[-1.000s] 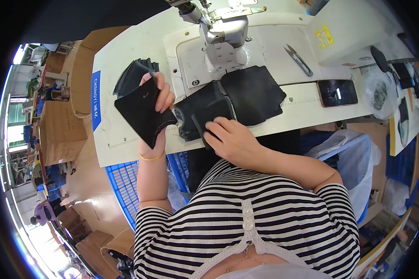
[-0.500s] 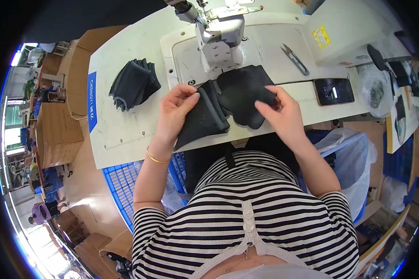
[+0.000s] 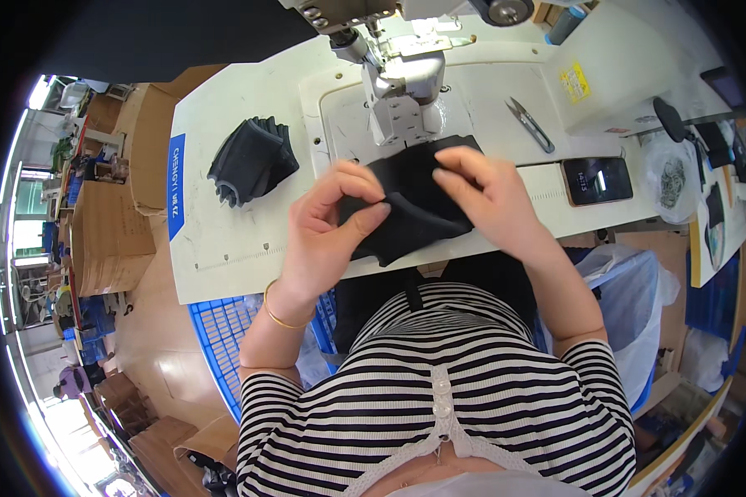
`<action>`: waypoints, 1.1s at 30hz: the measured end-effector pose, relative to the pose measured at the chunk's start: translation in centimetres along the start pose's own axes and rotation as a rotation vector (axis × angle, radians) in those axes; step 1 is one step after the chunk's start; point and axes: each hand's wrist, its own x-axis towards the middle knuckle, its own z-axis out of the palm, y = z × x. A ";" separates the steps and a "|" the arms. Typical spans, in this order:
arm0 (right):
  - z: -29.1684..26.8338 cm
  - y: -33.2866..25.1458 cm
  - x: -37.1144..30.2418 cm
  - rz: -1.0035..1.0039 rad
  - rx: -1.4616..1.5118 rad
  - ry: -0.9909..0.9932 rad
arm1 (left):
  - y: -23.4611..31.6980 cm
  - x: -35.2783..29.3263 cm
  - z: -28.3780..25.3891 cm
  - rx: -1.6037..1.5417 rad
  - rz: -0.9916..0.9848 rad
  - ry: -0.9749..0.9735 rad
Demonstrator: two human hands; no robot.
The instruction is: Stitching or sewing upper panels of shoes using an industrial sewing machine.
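Black fabric pieces lie at the table's front edge, just below the sewing machine's post. My left hand pinches a folded edge of the black fabric between thumb and fingers. On the other side, my right hand grips the fabric's upper right part, thumb and forefinger close together. A fold stands up in the cloth between the two hands. How many layers lie there, I cannot tell. To the left, a stack of black fabric pieces with curved edges rests on the table.
Thread snips and a phone lie on the right of the white table. A clear plastic bag hangs by the right edge. Blue baskets stand below, and cardboard boxes are at the left.
My left hand has moved right with its fabric piece, bringing it over the other one. My right hand has shifted up and left onto the cloth. The whole view has tilted slightly.
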 end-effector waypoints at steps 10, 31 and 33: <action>0.8 -2.0 -2.3 -0.062 0.140 -0.067 | 1.7 1.7 1.5 0.266 0.096 0.109; 2.3 -2.5 -2.7 -0.123 0.099 0.206 | 1.7 1.5 3.5 0.237 0.043 0.155; 2.2 -2.6 -2.7 -0.117 0.098 0.202 | 1.7 1.5 3.5 0.211 0.013 0.153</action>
